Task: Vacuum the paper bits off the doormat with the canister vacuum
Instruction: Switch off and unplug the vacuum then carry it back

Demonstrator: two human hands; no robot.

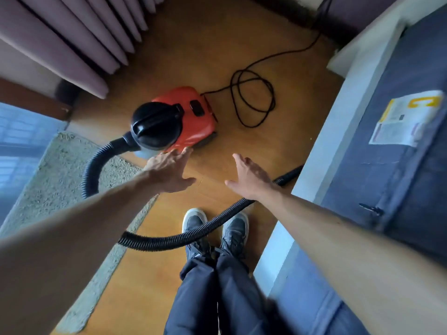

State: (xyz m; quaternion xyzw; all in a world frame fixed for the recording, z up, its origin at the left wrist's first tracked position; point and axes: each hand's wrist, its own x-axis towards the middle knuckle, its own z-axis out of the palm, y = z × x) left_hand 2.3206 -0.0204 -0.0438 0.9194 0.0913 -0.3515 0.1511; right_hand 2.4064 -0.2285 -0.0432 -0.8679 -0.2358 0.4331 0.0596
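Reaches forward with left hand (pixel 169 172), fingers straight and spread, gripping nothing, tips close to the near edge of the red canister vacuum (pixel 191 117) parked on wooden floor (pixel 150 286) just off the speckled doormat (pixel 55 175) at left. Holds right hand (pixel 249 178) equally flat and empty above the black hose (pixel 169 241) looping over the mat and across both shoes (pixel 193 218). Faces a coiled power cord (pixel 273 102) near the blue sofa (pixel 399 177).

I see a glossy red and black plastic canister vacuum (pixel 174 119) with a ribbed black hose (pixel 169 240), a rough, nubby doormat (pixel 58 175), a smooth, warm wood floor (pixel 285 141) and pleated cloth curtains (pixel 79 42).
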